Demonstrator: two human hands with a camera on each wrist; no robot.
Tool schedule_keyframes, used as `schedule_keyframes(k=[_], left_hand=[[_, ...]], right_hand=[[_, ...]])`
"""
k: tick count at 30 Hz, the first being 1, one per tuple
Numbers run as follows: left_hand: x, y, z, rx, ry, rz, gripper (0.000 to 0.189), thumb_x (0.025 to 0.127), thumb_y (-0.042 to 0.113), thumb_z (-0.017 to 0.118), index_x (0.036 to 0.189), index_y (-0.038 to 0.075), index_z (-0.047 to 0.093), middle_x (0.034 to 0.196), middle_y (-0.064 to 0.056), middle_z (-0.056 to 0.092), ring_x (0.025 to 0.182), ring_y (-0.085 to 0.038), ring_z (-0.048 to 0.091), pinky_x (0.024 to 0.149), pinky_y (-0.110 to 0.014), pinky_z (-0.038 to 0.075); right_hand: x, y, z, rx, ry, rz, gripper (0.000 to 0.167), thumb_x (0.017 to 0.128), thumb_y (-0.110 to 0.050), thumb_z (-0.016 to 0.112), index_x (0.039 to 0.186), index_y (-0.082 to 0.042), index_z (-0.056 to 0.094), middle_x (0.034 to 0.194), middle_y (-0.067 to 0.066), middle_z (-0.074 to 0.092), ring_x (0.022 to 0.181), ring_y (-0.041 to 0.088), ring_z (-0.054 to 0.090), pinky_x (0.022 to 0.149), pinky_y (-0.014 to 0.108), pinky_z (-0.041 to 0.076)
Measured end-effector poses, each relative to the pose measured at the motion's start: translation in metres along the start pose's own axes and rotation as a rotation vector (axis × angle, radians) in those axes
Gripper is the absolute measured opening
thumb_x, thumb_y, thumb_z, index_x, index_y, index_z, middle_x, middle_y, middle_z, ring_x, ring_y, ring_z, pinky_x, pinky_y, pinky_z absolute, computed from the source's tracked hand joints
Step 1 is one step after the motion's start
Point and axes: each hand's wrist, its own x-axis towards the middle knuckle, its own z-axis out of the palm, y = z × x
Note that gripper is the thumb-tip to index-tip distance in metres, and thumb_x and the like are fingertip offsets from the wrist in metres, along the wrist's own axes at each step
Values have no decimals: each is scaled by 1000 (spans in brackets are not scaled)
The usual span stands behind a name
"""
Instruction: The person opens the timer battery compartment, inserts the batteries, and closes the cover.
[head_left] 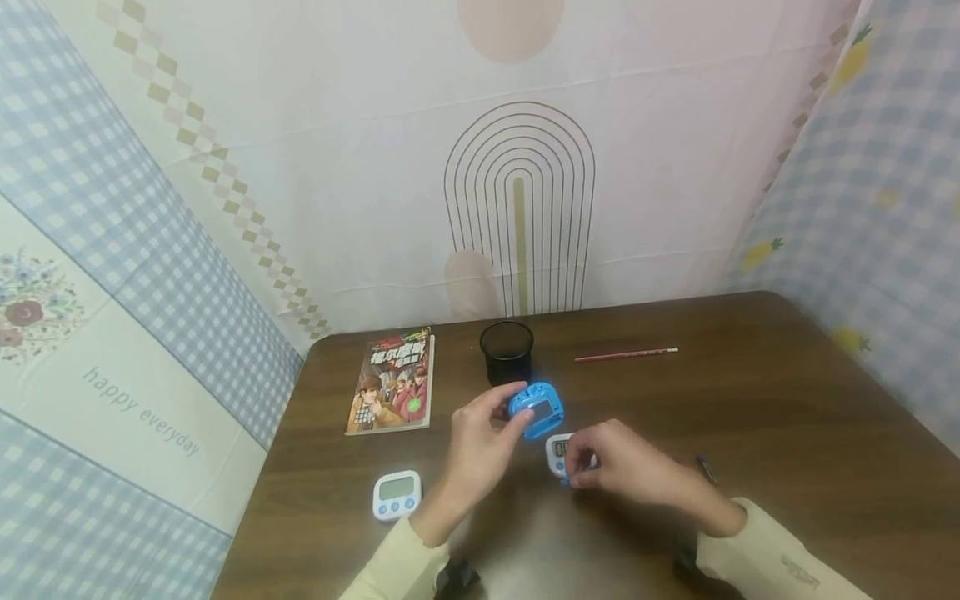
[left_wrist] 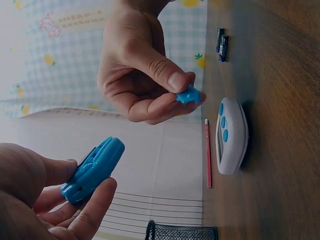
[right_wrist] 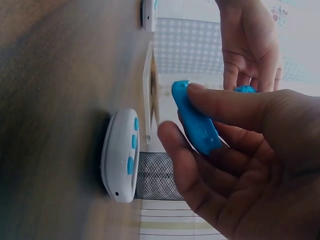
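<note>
Raised above the table, my left hand (head_left: 480,437) pinches a rounded blue plastic device (head_left: 536,408) between thumb and fingers. A dark rectangular area shows on its face in the head view; its exact kind is unclear. To the right, my right hand (head_left: 626,462) pinches a small curved blue battery cover (right_wrist: 197,120), apart from the device. Small tabs show on the cover's edge in the left wrist view. Below the right hand lies a white timer (head_left: 555,450) with blue buttons, partly hidden by the fingers. Another white timer (head_left: 397,496) lies left of my left forearm.
Two small dark batteries (left_wrist: 222,47) lie on the table's right side. A black mesh pen holder (head_left: 507,354) stands behind the left hand. A comic-covered book (head_left: 393,383) lies at the back left, and a red pencil (head_left: 626,355) at the back right of the brown table (head_left: 765,392).
</note>
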Motion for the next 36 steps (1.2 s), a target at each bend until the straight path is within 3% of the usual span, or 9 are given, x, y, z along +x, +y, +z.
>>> schedule_keyframes(k=[7, 14, 24, 36], left_hand=[[1, 0, -1, -2, -6, 6, 35, 99, 16, 76, 133, 9, 71, 119, -10, 77, 95, -19, 74, 80, -23, 64], [2, 0, -1, 0, -15, 8, 35, 100, 17, 76, 133, 8, 71, 120, -10, 77, 96, -20, 74, 80, -23, 64], [0, 0, 1, -16, -12, 14, 35, 99, 16, 76, 133, 9, 71, 118, -10, 77, 93, -19, 74, 79, -21, 63], [0, 0, 1, -12, -6, 13, 35, 99, 17, 76, 133, 9, 71, 120, -10, 77, 94, -19, 74, 79, -22, 63]], right_hand=[[-1, 0, -5, -95, -35, -61, 15, 91, -5, 82, 101, -17, 82, 97, -8, 76, 87, 3, 62, 79, 23, 59], [-4, -2, -4, -165, -82, -127, 18, 89, -3, 80, 99, -18, 80, 95, -17, 72, 89, 0, 62, 81, 25, 59], [-6, -4, 2, -139, -184, -80, 23, 83, -2, 83, 84, -22, 72, 77, -19, 65, 68, -3, 57, 63, 19, 54], [-10, -7, 8, -184, -254, 7, 25, 82, -6, 86, 82, -26, 70, 76, -18, 63, 70, 0, 56, 64, 21, 51]])
